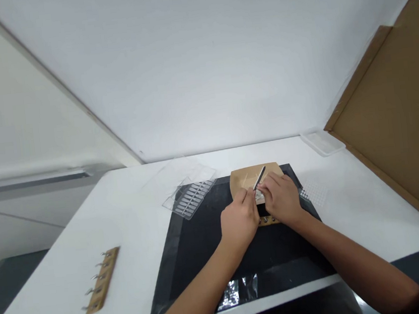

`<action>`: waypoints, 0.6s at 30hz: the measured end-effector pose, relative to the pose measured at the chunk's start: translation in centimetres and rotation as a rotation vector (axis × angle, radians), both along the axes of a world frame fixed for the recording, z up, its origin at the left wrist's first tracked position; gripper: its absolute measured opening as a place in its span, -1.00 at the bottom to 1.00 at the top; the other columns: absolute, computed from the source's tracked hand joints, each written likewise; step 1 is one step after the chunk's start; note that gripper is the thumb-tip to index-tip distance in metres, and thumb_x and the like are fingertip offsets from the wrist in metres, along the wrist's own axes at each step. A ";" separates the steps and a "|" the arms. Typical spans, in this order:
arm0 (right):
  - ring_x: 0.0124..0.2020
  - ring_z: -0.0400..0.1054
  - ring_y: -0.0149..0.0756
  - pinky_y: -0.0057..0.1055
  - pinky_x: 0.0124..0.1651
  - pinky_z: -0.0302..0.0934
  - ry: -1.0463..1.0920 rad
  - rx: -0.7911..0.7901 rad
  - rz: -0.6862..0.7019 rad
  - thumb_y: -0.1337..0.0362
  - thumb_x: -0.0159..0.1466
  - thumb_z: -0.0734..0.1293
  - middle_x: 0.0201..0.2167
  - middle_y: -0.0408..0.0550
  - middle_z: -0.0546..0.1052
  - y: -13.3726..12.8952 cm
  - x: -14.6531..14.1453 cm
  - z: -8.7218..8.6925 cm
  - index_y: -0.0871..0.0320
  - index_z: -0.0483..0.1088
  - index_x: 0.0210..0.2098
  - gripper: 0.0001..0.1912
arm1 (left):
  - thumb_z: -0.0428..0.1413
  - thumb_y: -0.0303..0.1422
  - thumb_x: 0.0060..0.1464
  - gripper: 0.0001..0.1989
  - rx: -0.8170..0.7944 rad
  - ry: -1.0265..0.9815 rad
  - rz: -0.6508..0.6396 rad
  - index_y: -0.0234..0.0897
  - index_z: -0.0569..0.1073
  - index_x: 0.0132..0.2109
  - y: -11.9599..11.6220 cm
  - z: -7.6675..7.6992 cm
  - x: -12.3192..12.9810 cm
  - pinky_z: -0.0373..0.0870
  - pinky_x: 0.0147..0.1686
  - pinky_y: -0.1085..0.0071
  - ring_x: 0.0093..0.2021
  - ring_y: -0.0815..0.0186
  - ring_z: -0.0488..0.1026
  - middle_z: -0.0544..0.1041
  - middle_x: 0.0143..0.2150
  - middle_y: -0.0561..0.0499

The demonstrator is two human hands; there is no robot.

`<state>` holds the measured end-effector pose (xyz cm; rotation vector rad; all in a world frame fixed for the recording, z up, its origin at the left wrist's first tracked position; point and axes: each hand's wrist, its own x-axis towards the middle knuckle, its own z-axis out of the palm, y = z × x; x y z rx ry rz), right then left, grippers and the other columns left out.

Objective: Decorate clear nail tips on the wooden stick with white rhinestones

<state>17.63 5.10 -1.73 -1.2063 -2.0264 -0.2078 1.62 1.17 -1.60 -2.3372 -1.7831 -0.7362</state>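
My left hand [240, 215] is closed around the lower end of a slim dark stick with a pale edge [259, 177], perhaps a nail file. The stick points up and to the right. My right hand [281, 197] is closed too, its fingertips pinched right beside the stick; what they hold is too small to make out. Both hands are over the near edge of a brown paper tray [237, 180] with thin pale sticks and small white bits in it. Just below the hands, partly hidden, lies a wooden strip with metal pegs [266, 220].
A black mat [207, 247] covers the table's middle. Clear plastic trays [193, 198], one with rows of nail-shaped pieces, lie at its left. A second pegged wooden strip [103, 280] lies far left. A dotted white sheet [315, 193], clear container [323, 143] and cardboard panel [396, 122] are right.
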 end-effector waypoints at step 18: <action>-0.30 0.35 -0.18 -0.22 -0.17 0.04 -0.025 -0.042 0.025 0.33 0.49 0.22 -0.35 -0.05 0.50 0.8 -0.3 0.1 0.09 0.34 -0.34 -0.77 | 0.02 -0.41 0.41 -0.76 0.069 -0.035 -0.009 -0.24 0.60 -0.01 0.2 -0.3 -0.5 0.27 -0.49 0.41 -0.37 0.28 0.54 0.63 -0.19 -0.07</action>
